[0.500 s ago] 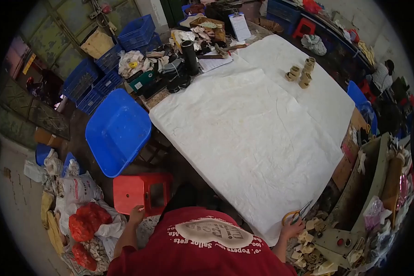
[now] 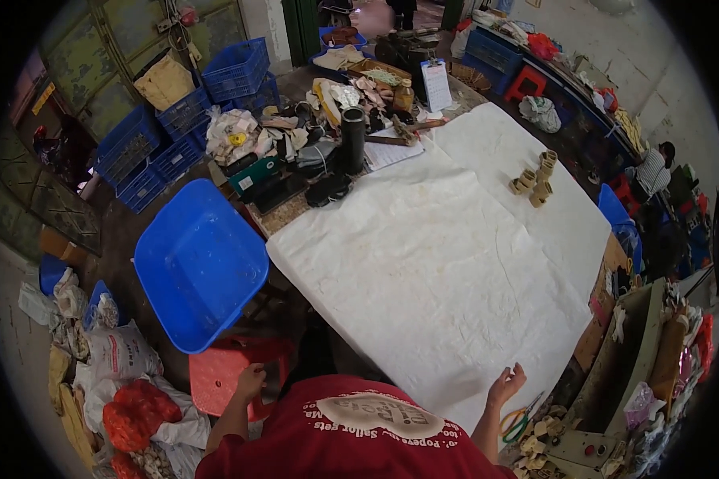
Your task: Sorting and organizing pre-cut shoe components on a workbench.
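My right hand (image 2: 505, 385) is held over the white-covered table (image 2: 423, 263) near its front right corner. Its fingers are spread and nothing is in them. A pair of scissors (image 2: 515, 426) with orange and green handles lies by that corner, just right of my right wrist. Low on the left, my left hand (image 2: 252, 381) hangs in front of a red plastic stool (image 2: 216, 375), its fingers loosely curled in, with nothing visible in them. Several small tan ring-shaped pieces (image 2: 535, 180) stand grouped toward the table's far right.
A large blue tub (image 2: 204, 263) stands left of the table. Cloth scraps, a dark cylinder (image 2: 352, 140) and a clipboard (image 2: 437, 85) crowd the far left end. Bags (image 2: 140, 415) lie on the left floor; a machine (image 2: 615, 359) stands right. A person (image 2: 653, 169) sits far right.
The view has tipped up, so most things sit lower in the picture. My right hand, at the scissors' handles before, is now off them with fingers spread. The left hand hangs about as before.
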{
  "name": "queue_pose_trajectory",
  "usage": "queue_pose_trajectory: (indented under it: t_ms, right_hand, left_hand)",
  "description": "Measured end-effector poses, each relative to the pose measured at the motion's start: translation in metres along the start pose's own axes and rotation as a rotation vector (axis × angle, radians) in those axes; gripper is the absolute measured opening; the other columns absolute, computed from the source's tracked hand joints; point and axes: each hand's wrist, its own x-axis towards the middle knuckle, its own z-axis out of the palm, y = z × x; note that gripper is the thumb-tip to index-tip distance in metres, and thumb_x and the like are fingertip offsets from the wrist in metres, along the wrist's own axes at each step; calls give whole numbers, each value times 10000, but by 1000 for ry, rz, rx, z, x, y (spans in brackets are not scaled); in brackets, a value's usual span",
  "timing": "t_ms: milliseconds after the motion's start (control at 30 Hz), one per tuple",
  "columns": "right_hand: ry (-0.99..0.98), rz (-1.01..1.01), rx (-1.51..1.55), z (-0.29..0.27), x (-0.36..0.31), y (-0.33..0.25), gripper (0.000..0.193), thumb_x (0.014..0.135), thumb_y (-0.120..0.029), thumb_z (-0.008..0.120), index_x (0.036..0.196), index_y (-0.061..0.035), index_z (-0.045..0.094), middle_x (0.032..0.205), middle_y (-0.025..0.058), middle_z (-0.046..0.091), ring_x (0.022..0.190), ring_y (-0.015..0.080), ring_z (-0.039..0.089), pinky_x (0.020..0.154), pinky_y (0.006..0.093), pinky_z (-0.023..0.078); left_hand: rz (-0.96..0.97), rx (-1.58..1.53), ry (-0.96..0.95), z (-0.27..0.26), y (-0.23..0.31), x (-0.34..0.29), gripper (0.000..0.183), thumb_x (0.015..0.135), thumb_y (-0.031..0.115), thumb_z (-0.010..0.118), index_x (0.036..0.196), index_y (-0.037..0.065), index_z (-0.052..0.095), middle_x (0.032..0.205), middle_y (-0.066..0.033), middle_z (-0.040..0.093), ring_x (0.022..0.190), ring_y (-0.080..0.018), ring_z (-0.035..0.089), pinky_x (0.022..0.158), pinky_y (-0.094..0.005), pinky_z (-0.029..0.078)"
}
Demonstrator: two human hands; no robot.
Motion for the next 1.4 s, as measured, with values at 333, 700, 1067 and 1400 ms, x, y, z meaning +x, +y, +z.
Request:
queue_pose_trajectory:
  t_ms: [333, 700, 1067, 1400]
  right_hand:
    - [-383, -70, 342, 130, -13, -276, 236, 820, -55, 549, 1054, -26, 538, 942, 110, 502, 744, 179, 511, 622, 275, 436]
    - [-796, -51, 293, 178, -27, -410, 255, 833, -96, 555, 1075, -16, 548, 882, 118, 593, 748, 190, 578, 642, 285, 471]
    - [-990, 176, 554, 260, 3, -499, 417, 880, -202, 535, 1210, 44, 464, 1047, 150, 610, 933, 191, 588, 818, 296, 450]
    - [-1070, 864, 1030, 316, 16, -530, 328, 901, -229, 519, 1141, -7, 490, 1003, 45, 563, 889, 114, 514, 813, 255, 408]
  left_hand:
    - [272, 36, 55, -106, 111, 160, 327, 819, 165, 530, 1114, 23, 543, 759, -125, 623, 668, -184, 613, 641, -316, 479]
    - [675, 120, -30, -124, 304, 278, 290, 818, 136, 558, 1101, 74, 549, 871, -130, 614, 784, -259, 610, 709, -337, 484]
    - [813, 166, -211, -28, 406, 309, 470, 809, 266, 571, 1186, 2, 476, 1164, -210, 493, 1127, -340, 447, 936, -410, 369]
    - [619, 463, -209, 17, 425, 321, 719, 696, 355, 677, 1252, -6, 397, 1254, -246, 393, 1189, -385, 358, 986, -440, 315]
